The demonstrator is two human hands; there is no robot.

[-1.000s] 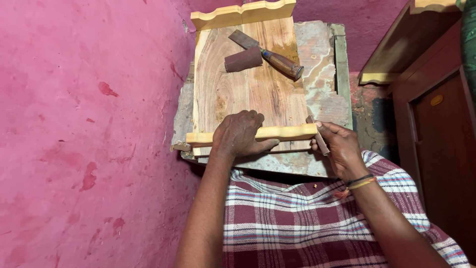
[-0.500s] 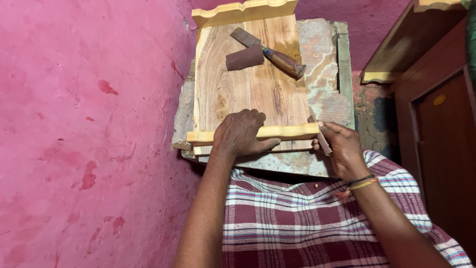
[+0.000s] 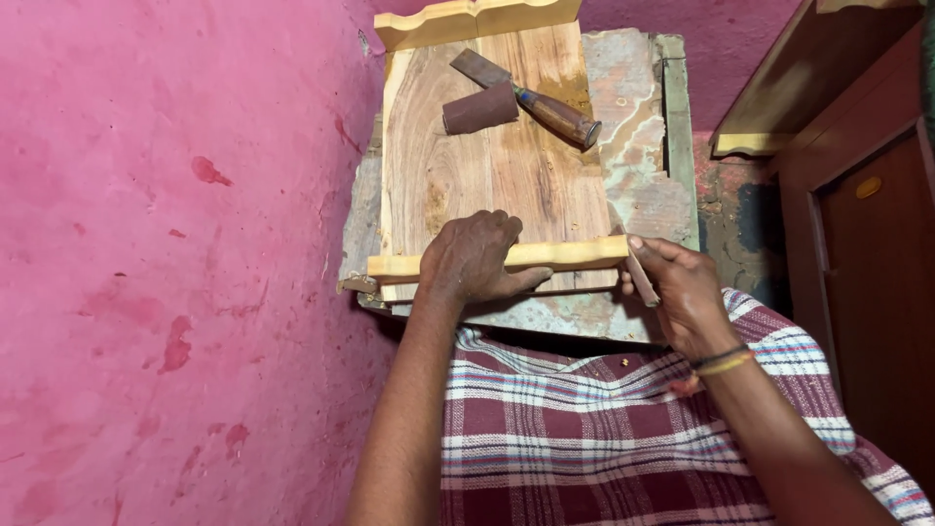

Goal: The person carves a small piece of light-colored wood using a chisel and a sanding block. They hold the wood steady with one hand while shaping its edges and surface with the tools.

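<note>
A worn stone-topped bench (image 3: 638, 127) carries a wooden panel (image 3: 487, 166) lying flat on it

No packages, signs or screens show; only a small oval yellowish label (image 3: 868, 187) on the dark wooden door (image 3: 881, 321) at right.
</note>
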